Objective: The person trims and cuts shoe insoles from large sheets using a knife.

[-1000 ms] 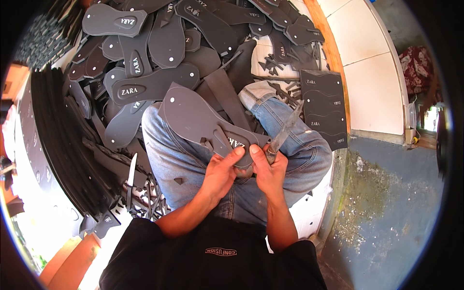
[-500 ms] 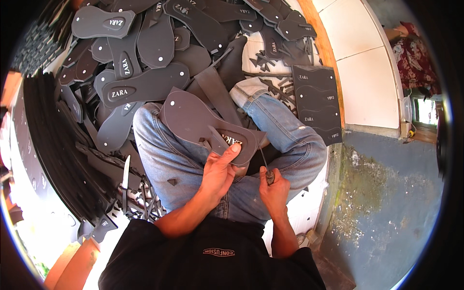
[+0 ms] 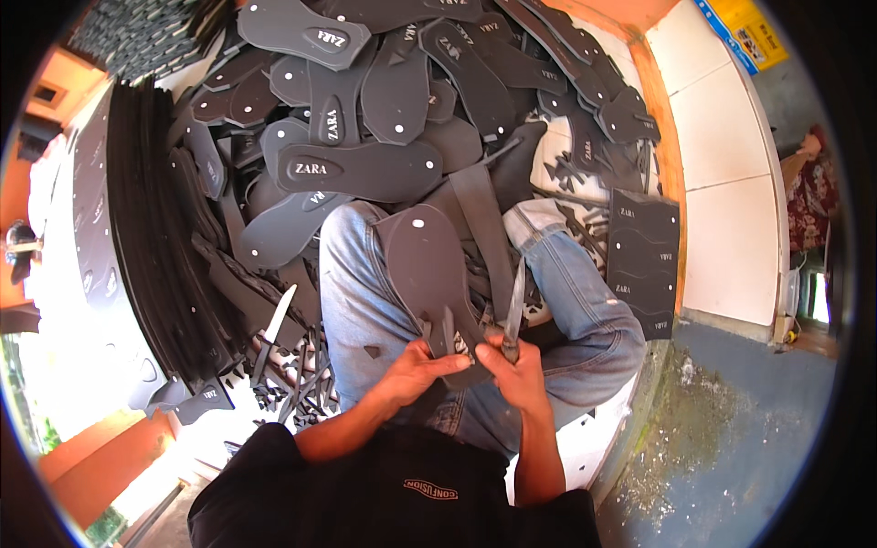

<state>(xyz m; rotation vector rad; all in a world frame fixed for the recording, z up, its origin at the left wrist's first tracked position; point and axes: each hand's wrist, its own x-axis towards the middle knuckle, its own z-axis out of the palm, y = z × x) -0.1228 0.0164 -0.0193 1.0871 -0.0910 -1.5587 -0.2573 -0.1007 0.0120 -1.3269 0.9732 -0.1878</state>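
Surroundings, as I read them: heap of dark grey sole cut-outs (image 3: 365, 164) from 10 to 1 o'clock; stacked dark foam sheets (image 3: 137, 247) at 9; a spare knife (image 3: 274, 320) lying at 8 beside offcut scraps (image 3: 306, 384); a punched black sheet (image 3: 644, 260) at 3.

Centre: one grey sole (image 3: 425, 269) rests on my jeans-clad lap. My left hand (image 3: 416, 370) grips its near end. My right hand (image 3: 516, 365), just beside, is closed round a knife (image 3: 514, 310), blade pointing to 12.

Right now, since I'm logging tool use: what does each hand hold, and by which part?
The left hand grips the dark sandal sole at its near end; the right hand holds a knife by its handle, blade pointing away.
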